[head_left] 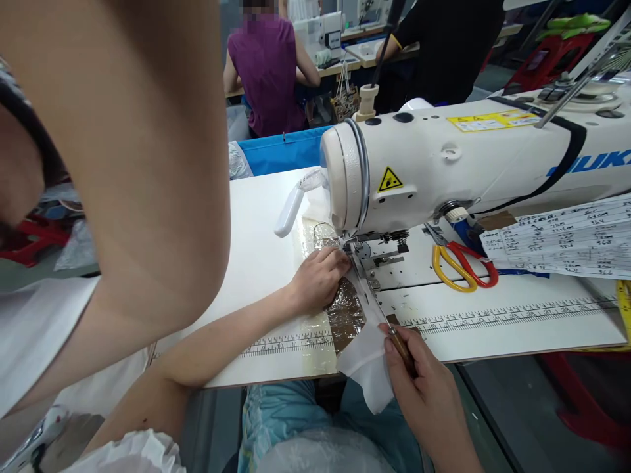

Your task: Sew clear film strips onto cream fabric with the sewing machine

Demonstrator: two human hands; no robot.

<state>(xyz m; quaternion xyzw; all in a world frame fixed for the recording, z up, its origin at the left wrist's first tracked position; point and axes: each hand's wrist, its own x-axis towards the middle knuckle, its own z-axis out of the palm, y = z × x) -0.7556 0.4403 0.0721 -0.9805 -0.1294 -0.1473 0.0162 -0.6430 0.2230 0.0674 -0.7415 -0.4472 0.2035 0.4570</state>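
My left hand (pixel 319 279) lies just left of the sewing machine's presser foot (pixel 349 247), its fingers curled together on the edge of a white fabric piece (pixel 367 361); the fingertips are partly hidden. A narrow part of the fabric runs up to the foot, while its wider end hangs over the table's front edge. In my right hand (pixel 426 378) is an awl with a wooden handle (pixel 403 351), its thin metal shaft pointing up toward the foot along the fabric. The right thumb also touches the fabric.
Yellow-and-red-handled scissors (pixel 463 266) lie right of the needle area. Handwritten paper sheets (pixel 562 236) overhang the table's right side. Another person's bent arm (pixel 148 164) fills the left foreground. The white machine head (pixel 419 164) spans the back; two people sit beyond.
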